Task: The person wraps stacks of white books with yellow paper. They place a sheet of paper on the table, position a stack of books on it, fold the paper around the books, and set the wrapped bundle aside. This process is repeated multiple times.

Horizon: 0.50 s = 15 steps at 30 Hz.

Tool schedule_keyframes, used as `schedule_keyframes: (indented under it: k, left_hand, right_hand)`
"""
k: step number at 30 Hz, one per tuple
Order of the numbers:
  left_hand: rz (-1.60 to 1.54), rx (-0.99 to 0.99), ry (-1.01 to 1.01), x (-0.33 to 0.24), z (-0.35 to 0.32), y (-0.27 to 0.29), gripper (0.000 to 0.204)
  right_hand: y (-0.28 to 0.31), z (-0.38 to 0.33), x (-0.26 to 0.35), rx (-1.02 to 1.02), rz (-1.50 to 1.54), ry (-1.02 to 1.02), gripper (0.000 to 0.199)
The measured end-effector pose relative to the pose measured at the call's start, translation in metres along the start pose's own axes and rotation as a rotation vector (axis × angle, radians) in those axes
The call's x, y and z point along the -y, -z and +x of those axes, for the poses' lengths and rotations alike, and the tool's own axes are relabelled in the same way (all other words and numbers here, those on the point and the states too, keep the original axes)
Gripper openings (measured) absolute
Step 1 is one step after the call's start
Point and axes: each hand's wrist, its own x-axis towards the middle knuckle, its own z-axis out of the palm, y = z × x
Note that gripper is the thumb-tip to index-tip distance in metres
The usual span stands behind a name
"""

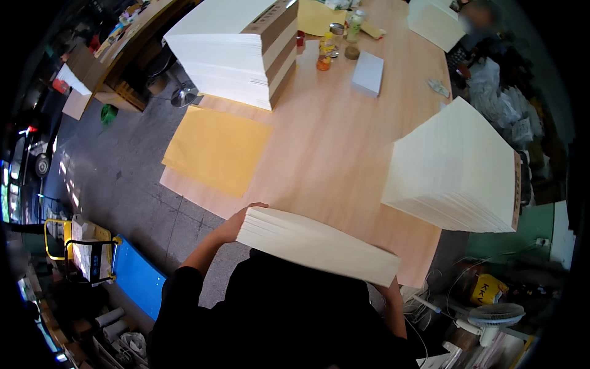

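Observation:
A thick stack of cream paper [316, 246] is held in front of my body at the table's near edge, its long side facing up. My left hand [236, 222] grips its left end, where the layered sheet edges show. At the opposite end my right hand [388, 290] holds on from below, with most of its fingers hidden behind the paper. Beyond my left hand lie flat yellow sheets [216, 147] at the table's left edge. To the right stands a tall pile of cream paper [452, 166].
On the wooden table [326, 147], a large white paper pile [221, 61] with brown strips stands far left. Bottles [324, 52] and a small white pad [368, 72] sit farther back. A blue trolley [140, 273] is on the left floor, a fan [496, 315] at lower right.

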Motion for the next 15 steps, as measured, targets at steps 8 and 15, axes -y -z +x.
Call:
schedule_keyframes:
  k: [8,15]
  left_hand:
    - [0.454,-0.045,-0.351,-0.002,0.028,0.009,0.05]
    - [0.101,-0.13,-0.036,0.011,0.012,0.0,0.055]
  right_hand:
    - [0.004,0.011,0.004,0.054,-0.104,-0.011,0.057]
    - [-0.006,-0.001,0.023,-0.077,0.069,-0.123,0.062]
